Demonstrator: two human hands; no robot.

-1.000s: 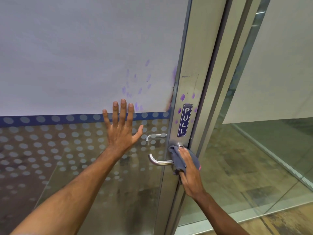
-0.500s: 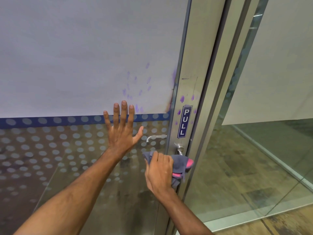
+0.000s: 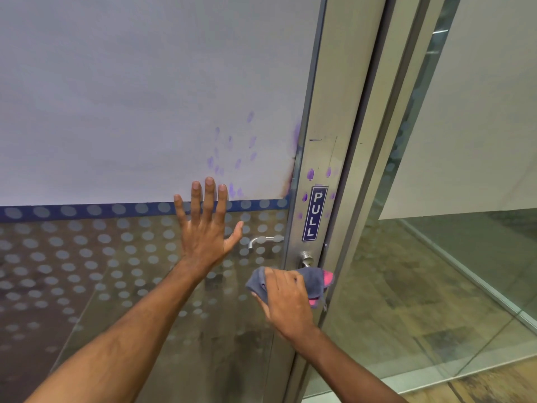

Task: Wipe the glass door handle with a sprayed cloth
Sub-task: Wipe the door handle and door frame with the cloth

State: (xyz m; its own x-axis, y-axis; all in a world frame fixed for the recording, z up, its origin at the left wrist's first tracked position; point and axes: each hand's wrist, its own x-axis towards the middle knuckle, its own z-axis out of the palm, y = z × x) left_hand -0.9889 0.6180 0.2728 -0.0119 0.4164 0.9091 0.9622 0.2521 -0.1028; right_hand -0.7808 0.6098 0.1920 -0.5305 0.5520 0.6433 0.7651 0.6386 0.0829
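My right hand [image 3: 286,305] grips a grey cloth [image 3: 312,282] with pink edging, wrapped over the lever of the metal door handle [image 3: 305,259]. Only the handle's round base on the door frame shows; the lever is hidden under cloth and hand. My left hand [image 3: 205,231] lies flat on the glass door [image 3: 122,271], fingers spread, left of the handle. The far-side handle [image 3: 263,240] shows through the glass.
A blue PULL sign [image 3: 315,213] sits on the aluminium door frame [image 3: 334,117] above the handle. White film with purple smudges covers the upper glass; dotted frosting covers the lower part. A fixed glass panel [image 3: 436,271] stands to the right.
My right hand slid the cloth from the handle's base leftward along the lever, covering it. Over the last half second it has barely moved. My left hand stays flat on the glass.
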